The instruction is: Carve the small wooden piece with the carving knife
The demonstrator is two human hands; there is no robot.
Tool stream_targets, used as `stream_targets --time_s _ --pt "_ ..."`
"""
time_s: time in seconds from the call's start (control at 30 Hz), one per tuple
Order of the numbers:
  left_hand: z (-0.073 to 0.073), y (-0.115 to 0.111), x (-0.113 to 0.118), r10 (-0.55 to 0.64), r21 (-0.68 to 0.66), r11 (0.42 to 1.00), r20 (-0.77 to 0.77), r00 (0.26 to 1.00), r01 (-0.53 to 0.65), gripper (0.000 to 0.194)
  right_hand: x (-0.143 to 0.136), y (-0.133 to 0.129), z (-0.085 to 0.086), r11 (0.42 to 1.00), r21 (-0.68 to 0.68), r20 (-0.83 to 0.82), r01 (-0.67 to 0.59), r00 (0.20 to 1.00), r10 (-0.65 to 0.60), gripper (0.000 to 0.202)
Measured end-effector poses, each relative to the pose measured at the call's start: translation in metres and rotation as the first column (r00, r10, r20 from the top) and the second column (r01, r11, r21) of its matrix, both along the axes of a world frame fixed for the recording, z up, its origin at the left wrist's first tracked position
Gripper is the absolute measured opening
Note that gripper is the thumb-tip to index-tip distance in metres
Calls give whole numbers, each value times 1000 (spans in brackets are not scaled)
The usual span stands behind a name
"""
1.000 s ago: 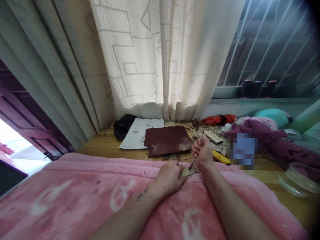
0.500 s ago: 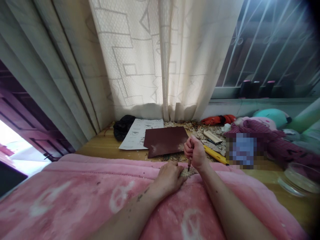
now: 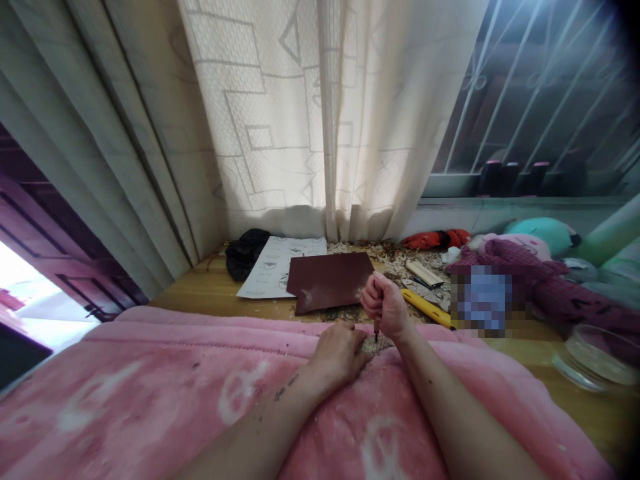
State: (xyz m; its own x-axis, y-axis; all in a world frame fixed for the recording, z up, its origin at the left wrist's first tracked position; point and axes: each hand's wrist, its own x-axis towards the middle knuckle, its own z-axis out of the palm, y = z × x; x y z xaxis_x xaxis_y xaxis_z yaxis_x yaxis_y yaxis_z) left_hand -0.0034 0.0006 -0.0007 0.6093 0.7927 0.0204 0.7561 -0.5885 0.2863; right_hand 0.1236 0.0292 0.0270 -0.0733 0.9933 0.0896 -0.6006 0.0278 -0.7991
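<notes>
My right hand (image 3: 384, 305) is a fist around a thin pointed tool (image 3: 377, 328) with a brown handle, its dark tip pointing down. The tip meets a small pale, bumpy piece (image 3: 373, 345) lying on the pink padded blanket (image 3: 200, 387). From the left, my left hand (image 3: 343, 350) grips the edge of this piece, fingers and thumb on either side of it; part of the piece is hidden under the fingers.
Beyond the blanket, a wooden table (image 3: 193, 290) bears a white printed sheet (image 3: 265, 270), a dark brown board (image 3: 330, 283), a yellow cutter (image 3: 425, 308), scattered shavings (image 3: 390, 257) and a black bag (image 3: 245, 253). A glass bowl (image 3: 583, 363) and soft toys stand right.
My right fist and the tool have shifted very slightly left, with the tip still at the pale piece. My left hand keeps its hold.
</notes>
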Motion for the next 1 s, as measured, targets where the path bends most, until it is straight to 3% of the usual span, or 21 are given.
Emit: stream_targets --time_s 0.13,0.23,0.37,0.5,0.63,0.8,0.93,1.0 --pt "0 1 0 8 -4 1000 23 1000 -8 21 1 -1 0 992 23 16 -127 992 126 40" --pt "0 1 1 13 -5 1000 27 1000 -13 21 0 0 0 994 18 0 -106 994 106 40" --pt "-1 0 0 22 7 1000 44 999 -22 21 0 0 -1 997 -36 -19 75 997 -76 40" --pt "-2 0 0 33 12 999 73 997 -34 19 3 1 -3 955 -93 -55 282 956 -288 39" --pt "-1 -1 1 62 13 998 70 996 -63 20 6 1 -6 910 -88 -63 406 909 -411 36" --pt "0 -1 1 93 -8 996 75 993 -92 21 4 3 -11 802 -121 -23 584 806 -591 36" --pt "0 -2 2 114 -23 993 93 989 -112 19 0 2 -14 692 -66 70 719 695 -715 38" --pt "0 -2 2 114 -27 993 101 988 -111 17 -3 0 -14 706 10 127 708 700 -703 39"
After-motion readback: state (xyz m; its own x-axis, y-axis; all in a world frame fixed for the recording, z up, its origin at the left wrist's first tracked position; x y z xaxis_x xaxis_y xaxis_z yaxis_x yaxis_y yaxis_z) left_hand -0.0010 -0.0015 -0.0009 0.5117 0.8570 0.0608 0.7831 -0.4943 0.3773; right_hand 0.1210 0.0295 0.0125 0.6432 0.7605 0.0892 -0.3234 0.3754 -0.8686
